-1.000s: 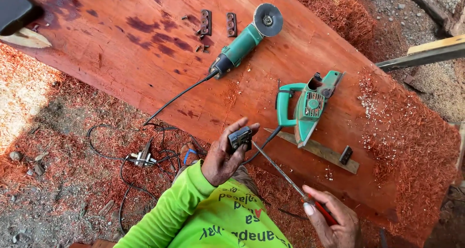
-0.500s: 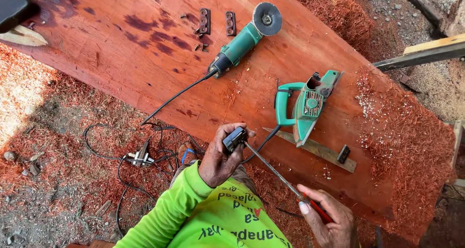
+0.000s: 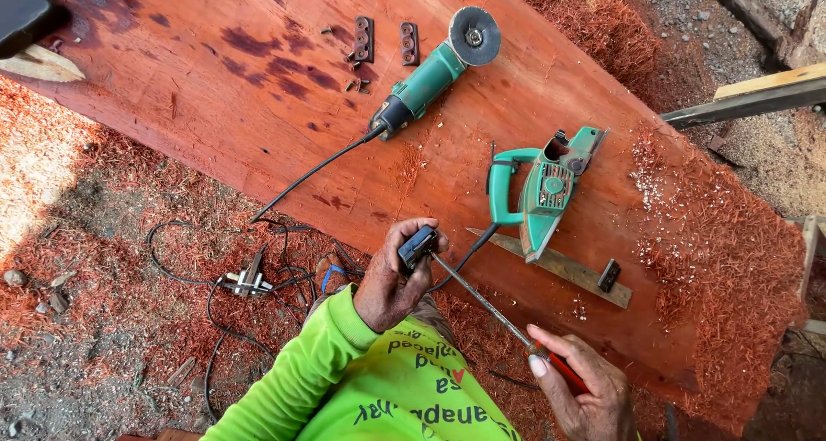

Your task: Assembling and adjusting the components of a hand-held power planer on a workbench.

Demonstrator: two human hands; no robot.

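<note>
Gripping a small dark block (image 3: pixel 418 246) in the left hand (image 3: pixel 389 279), a worker is driving a screwdriver (image 3: pixel 508 322) into it, right hand (image 3: pixel 585 388) clasping the red handle, beside a planer (image 3: pixel 544 188); the block looks rigid, light, best pinched by its sides

Reddish-brown plank (image 3: pixel 258 88), darker stains. On it: teal-green grinder (image 3: pixel 430 71), black cord; teal-green planer (image 3: pixel 546 187). Beside the plank: red sawdust (image 3: pixel 723 252). Below the plank: neon-green sleeve (image 3: pixel 292 381), red-handled screwdriver (image 3: pixel 516 333).
</note>
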